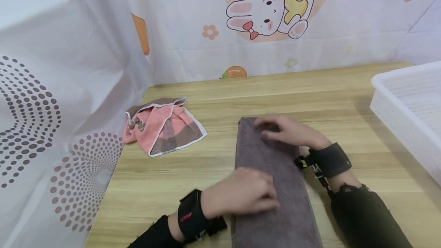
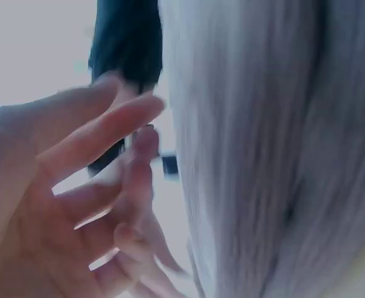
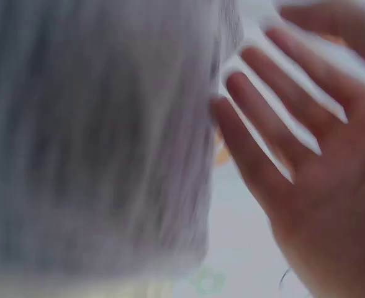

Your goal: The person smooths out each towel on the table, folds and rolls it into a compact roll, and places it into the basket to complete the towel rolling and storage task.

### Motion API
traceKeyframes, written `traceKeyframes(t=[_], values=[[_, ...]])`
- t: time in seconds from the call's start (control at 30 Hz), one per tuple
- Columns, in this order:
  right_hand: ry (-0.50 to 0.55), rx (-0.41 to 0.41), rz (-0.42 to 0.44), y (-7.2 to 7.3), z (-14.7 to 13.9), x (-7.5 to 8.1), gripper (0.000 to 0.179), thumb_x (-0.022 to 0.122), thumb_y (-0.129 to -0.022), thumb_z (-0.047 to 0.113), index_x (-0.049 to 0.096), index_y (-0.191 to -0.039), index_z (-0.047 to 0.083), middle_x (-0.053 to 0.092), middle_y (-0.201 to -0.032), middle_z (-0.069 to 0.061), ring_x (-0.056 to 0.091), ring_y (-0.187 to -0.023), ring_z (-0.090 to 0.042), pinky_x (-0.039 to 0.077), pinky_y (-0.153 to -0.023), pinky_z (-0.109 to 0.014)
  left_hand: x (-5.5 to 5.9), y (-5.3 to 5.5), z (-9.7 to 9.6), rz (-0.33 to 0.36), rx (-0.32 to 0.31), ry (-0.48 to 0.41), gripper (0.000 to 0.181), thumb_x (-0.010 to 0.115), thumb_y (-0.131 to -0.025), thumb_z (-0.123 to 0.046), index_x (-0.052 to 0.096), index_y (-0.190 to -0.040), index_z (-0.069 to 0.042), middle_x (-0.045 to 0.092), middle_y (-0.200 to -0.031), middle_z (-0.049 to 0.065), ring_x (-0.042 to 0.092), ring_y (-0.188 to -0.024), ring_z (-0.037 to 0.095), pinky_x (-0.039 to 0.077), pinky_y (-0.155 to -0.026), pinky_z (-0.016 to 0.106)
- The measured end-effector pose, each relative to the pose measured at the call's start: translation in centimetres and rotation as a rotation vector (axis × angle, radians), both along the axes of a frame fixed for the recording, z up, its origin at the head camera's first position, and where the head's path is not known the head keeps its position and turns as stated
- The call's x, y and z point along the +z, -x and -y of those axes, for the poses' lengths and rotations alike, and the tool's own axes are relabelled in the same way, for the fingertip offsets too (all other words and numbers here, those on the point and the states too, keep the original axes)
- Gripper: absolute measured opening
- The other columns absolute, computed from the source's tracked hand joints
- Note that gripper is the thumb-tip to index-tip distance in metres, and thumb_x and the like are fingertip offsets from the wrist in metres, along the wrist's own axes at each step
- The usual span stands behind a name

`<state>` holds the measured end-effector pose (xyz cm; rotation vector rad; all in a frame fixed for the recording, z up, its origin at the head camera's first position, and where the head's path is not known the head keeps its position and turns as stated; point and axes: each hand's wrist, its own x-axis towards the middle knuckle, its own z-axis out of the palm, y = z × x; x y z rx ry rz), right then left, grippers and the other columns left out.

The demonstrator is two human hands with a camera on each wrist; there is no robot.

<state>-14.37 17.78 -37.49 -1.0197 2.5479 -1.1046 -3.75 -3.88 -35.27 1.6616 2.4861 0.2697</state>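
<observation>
A grey-purple towel (image 1: 293, 217), folded into a long strip, lies on the wooden table and runs off the bottom of the head view. Over its far part is my right hand (image 1: 289, 129), fingers spread and slightly bent in the right wrist view, fingertips right at the cloth (image 3: 108, 136). My left hand (image 1: 244, 192) is over the strip's left side, nearer to me. In the left wrist view its fingers (image 2: 102, 133) reach loosely beside the grey cloth (image 2: 244, 149), with nothing between them. Motion blurs both wrist views.
A crumpled pink and brown cloth (image 1: 172, 129) with white edging lies at the table's left. At the right stands a white plastic basket (image 1: 396, 106). A white printed curtain (image 1: 186, 18) hangs behind and at the left of the wooden table (image 1: 206, 98).
</observation>
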Motion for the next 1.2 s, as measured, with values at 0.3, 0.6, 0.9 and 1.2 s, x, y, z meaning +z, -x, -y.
traceKeyframes(t=[0.3,0.6,0.9,1.2], values=[[-0.092,-0.329,0.078,1.0,-4.0,-0.4,0.05,0.067,-0.096,0.022,0.053,-0.134,-0.008,0.059,-0.126,-0.027,0.062,-0.09,-0.029,0.05,-0.08,-0.045,-1.8,10.6,0.7,0.03,0.615,-0.25,0.034,0.065,-0.097,-0.024,0.061,-0.128,-0.011,0.059,-0.126,0.007,0.056,-0.116,0.022,0.048,-0.097,0.035],[-0.115,-0.309,0.136,1.2,-5.1,-1.3,0.044,0.073,-0.091,0.021,0.061,-0.125,-0.004,0.066,-0.106,-0.018,0.062,-0.084,-0.019,0.049,-0.077,-0.039,-3.9,13.7,1.7,0.317,0.625,-0.259,0.047,0.064,-0.098,-0.02,0.052,-0.14,-0.003,0.055,-0.139,0.014,0.051,-0.13,0.027,0.041,-0.108,0.038],[-0.067,-0.277,0.105,1.0,-5.2,-1.4,0.022,0.077,-0.087,0.013,0.066,-0.105,0.006,0.063,-0.093,-0.008,0.053,-0.071,-0.015,0.045,-0.07,-0.03,-4.6,14.4,2.3,0.502,0.61,-0.33,0.038,0.071,-0.091,-0.009,0.062,-0.128,-0.003,0.063,-0.118,0.011,0.058,-0.098,0.019,0.049,-0.085,0.031],[0.027,-0.218,0.04,0.8,-4.9,-1.2,0.026,0.072,-0.08,-0.009,0.063,-0.091,0.013,0.059,-0.09,-0.002,0.047,-0.072,-0.016,0.039,-0.064,-0.025,-4.2,14.5,2.9,0.46,0.473,-0.419,0.027,0.074,-0.078,0.006,0.063,-0.096,-0.011,0.054,-0.09,0.003,0.05,-0.081,0.015,0.043,-0.071,0.025]])
